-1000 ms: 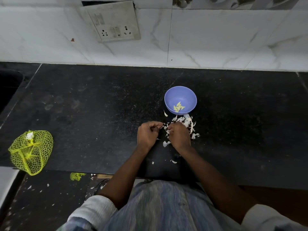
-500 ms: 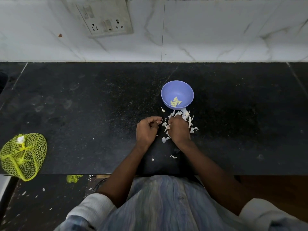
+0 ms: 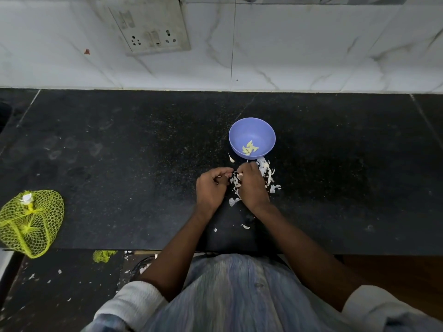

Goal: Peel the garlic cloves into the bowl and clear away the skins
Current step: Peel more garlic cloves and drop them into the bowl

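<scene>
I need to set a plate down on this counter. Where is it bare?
Bare counter between the yellow net bag and the left hand, and right of the bowl. Crowded: skins around both hands below the bowl.

A loose shirt [image 3: 230, 293] in pale blue with faint whitish and lilac streaks is being worn. A small button [image 3: 258, 284] is being shown on its front. The whitish sleeves [image 3: 134, 305] are being kept rolled up near the elbows, so both forearms [image 3: 302, 255] are being left bare.
</scene>
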